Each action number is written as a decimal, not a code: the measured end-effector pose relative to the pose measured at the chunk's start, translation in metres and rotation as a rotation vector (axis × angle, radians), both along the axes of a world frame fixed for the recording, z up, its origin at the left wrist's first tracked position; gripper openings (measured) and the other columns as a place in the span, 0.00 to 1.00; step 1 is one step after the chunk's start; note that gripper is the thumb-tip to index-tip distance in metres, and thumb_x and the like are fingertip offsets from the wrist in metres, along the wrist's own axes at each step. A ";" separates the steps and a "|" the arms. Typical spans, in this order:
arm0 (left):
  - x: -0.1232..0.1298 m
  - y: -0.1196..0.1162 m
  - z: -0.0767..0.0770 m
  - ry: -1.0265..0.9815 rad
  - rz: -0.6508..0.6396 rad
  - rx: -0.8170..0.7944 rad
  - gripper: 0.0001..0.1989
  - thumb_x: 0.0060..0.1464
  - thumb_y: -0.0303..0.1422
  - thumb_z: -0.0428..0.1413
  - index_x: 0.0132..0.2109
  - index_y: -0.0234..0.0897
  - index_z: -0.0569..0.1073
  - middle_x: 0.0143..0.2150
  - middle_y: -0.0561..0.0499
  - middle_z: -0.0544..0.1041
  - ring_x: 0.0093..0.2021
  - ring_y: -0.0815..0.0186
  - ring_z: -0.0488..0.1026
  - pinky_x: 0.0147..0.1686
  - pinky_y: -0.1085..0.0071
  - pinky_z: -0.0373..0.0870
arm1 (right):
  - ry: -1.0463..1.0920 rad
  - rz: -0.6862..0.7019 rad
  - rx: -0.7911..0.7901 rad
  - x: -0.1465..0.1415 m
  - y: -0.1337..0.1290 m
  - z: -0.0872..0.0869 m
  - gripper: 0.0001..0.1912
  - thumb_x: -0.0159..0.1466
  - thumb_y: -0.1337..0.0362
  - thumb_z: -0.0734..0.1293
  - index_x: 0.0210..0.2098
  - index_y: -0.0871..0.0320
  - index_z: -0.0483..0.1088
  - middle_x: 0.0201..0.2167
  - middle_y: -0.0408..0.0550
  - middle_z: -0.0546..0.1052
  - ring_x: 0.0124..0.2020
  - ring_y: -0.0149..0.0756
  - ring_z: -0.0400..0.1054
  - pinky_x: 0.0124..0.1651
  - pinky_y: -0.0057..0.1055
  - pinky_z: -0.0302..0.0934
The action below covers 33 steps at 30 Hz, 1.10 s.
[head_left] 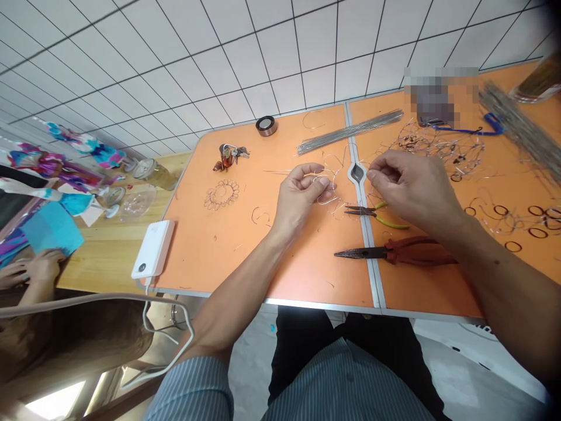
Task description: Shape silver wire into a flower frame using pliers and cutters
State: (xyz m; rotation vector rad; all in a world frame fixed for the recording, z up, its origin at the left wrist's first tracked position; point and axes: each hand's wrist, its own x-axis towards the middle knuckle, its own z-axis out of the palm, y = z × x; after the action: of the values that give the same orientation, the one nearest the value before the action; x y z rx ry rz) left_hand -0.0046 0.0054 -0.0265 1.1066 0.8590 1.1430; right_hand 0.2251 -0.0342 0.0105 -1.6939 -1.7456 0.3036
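Between thumb and fingers, my left hand (300, 196) pinches a thin looped wire piece (333, 181) over the orange folding table. Across the table's metal seam, my right hand (409, 181) is closed at the fingertips; whatever thin thing it pinches is too small to make out. Below the hands lie small pliers with yellow handles (388, 221). Nearer to me are long-nose pliers with red handles (412, 251), partly covered by my right forearm. A flower-shaped wire ring (221, 195) lies flat to the left of my left hand.
A bundle of straight wires (350, 132) lies toward the tiled wall, near a tape roll (266, 125) and keys (231, 156). Tangled wire (438, 146) and dark rings (512, 246) spread at right. A white power bank (153, 248) with cable sits at the left edge. Another person's hands (41, 269) hold blue material.
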 end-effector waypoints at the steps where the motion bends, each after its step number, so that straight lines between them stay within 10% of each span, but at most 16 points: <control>1: 0.000 -0.001 0.001 0.020 0.007 -0.016 0.21 0.56 0.42 0.78 0.49 0.43 0.79 0.35 0.53 0.85 0.38 0.65 0.85 0.42 0.67 0.82 | 0.001 0.000 -0.004 0.000 0.000 0.000 0.06 0.69 0.62 0.71 0.35 0.50 0.78 0.28 0.47 0.80 0.32 0.47 0.74 0.39 0.42 0.60; 12: -0.003 0.000 0.009 0.061 0.042 -0.087 0.14 0.58 0.37 0.75 0.46 0.42 0.80 0.35 0.54 0.85 0.36 0.68 0.82 0.41 0.70 0.78 | -0.010 0.062 -0.044 -0.002 -0.005 0.005 0.08 0.71 0.63 0.66 0.34 0.48 0.72 0.31 0.49 0.80 0.34 0.46 0.70 0.41 0.45 0.57; 20: -0.002 -0.002 0.007 0.091 -0.177 -0.264 0.22 0.46 0.42 0.82 0.41 0.38 0.82 0.37 0.50 0.86 0.33 0.68 0.81 0.41 0.67 0.82 | -0.026 -0.005 0.017 0.004 0.000 0.000 0.07 0.70 0.64 0.68 0.34 0.50 0.74 0.31 0.51 0.82 0.34 0.47 0.73 0.41 0.44 0.58; 33: -0.004 -0.002 0.006 0.171 -0.060 -0.088 0.17 0.53 0.45 0.77 0.35 0.39 0.83 0.33 0.51 0.83 0.31 0.70 0.76 0.36 0.71 0.74 | -0.140 0.052 0.049 0.002 -0.003 0.000 0.08 0.71 0.63 0.66 0.34 0.50 0.75 0.31 0.49 0.81 0.33 0.47 0.70 0.38 0.42 0.53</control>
State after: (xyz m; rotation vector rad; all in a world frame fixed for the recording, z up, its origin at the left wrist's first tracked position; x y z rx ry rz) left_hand -0.0084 0.0037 -0.0203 1.1611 0.9923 0.9616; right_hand 0.2269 -0.0369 0.0103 -1.6712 -1.8850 0.1675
